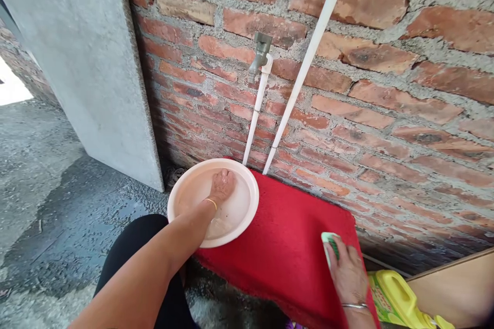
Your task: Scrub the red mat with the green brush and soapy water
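Observation:
My left hand (224,185), with a thin gold bangle at the wrist, reaches down into a pale pink plastic basin (174,200) of cloudy water. Its fingers are curled closed; anything inside them is hidden. The basin stands on the left end of a red-covered bench (285,231). At the bench's right end my right hand (349,270), wearing a silver bangle, grips a scrub brush (329,239) with a pale back and a darker green part, held over the red surface. Whether its bristles touch the red cover cannot be made out.
A brick wall (386,97) rises behind the bench, carrying a grey tap (260,54) and a white pipe (304,67). A grey slab (104,72) leans at left above wet concrete floor (85,226). A yellow jug (395,295) stands right, beside a wooden board (459,288).

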Tool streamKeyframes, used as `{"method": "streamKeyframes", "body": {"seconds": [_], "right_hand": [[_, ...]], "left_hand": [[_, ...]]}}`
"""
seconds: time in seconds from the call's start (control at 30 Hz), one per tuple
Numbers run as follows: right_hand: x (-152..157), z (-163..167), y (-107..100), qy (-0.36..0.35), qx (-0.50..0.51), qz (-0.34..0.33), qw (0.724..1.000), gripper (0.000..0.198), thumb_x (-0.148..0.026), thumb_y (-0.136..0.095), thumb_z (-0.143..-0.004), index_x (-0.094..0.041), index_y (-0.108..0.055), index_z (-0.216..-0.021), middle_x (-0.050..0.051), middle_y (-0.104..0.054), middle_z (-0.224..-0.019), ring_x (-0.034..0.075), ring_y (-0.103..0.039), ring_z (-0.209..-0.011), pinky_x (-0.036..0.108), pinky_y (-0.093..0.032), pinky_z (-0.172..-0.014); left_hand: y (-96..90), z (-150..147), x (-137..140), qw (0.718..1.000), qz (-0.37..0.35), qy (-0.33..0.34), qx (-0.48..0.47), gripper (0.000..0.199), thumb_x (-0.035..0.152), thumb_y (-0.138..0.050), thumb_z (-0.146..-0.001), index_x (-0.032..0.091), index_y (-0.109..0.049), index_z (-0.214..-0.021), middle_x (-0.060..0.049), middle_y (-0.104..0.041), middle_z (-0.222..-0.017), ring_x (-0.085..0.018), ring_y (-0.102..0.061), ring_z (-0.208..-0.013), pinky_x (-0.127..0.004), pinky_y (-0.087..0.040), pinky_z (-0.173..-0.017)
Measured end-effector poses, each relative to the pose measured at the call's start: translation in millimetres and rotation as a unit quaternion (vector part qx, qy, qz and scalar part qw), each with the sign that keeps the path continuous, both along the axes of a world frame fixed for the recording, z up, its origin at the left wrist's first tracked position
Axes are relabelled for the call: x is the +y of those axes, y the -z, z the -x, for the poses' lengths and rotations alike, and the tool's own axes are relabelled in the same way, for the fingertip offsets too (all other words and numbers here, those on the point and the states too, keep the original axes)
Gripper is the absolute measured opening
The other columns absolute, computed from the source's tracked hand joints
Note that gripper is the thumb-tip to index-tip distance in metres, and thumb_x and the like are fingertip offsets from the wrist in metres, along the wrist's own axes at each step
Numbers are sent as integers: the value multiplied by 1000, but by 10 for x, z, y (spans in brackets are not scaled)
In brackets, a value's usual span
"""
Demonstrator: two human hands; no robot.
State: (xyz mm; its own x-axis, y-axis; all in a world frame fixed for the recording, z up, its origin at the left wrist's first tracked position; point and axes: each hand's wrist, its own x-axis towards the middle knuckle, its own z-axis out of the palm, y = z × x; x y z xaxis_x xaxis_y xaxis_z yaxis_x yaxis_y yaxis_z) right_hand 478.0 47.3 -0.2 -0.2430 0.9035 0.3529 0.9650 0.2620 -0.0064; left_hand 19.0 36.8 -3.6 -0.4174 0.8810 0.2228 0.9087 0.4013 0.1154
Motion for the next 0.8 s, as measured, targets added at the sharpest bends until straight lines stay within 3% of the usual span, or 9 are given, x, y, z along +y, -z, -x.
{"method": "streamKeyframes", "body": {"seconds": [0.17,0.23,0.4,0.53,0.67,0.8], "right_hand": [[-328,955,34,-234,-35,-17,971,35,-44,-43,-100,-35,-67,-123,6,-67,-105,18,-62,-89,28,-47,-81],[-428,1233,29,-277,-40,-31,960,30,-40,-49,-99,-35,-67,-123,5,-67,-103,17,-61,-85,27,-46,-80],[-480,1763,-84,-233,-37,-39,971,26,-37,-53,-98,-31,-69,-117,5,-64,-92,17,-59,-83,26,-42,-75],[-425,2015,-151,-168,-54,-1,984,25,-38,-52,-98,-29,-69,-114,6,-64,-93,17,-60,-82,27,-41,-72],[-388,1957,-136,-124,-82,27,989,29,-42,-50,-99,-29,-69,-117,6,-65,-95,18,-61,-85,27,-42,-72],[-410,1662,-77,-95,-117,19,988,32,-44,-48,-99,-30,-69,-119,6,-66,-96,18,-62,-86,28,-44,-74]], "left_hand": [[-9,-15,-2,1000,-4,-4,-8,29,25,-39,-95,15,-65,-103,-17,-63,-106,-30,-59,-100,-42,-39,-87],[-12,-19,3,1000,-7,-5,-13,30,24,-38,-95,15,-66,-103,-17,-63,-106,-30,-59,-98,-43,-39,-87],[-23,-19,14,1000,0,-5,-14,30,24,-38,-95,14,-65,-104,-17,-63,-107,-29,-59,-97,-43,-39,-86],[-18,-17,17,1000,7,-4,-13,29,24,-39,-95,14,-65,-104,-16,-63,-107,-29,-59,-98,-42,-39,-85],[4,-17,24,1000,-5,-1,-17,29,24,-39,-95,14,-66,-103,-17,-63,-107,-30,-59,-98,-43,-38,-85],[4,-20,28,1000,-12,-2,-23,28,24,-41,-95,14,-66,-104,-17,-63,-108,-30,-59,-98,-43,-38,-86]]}}
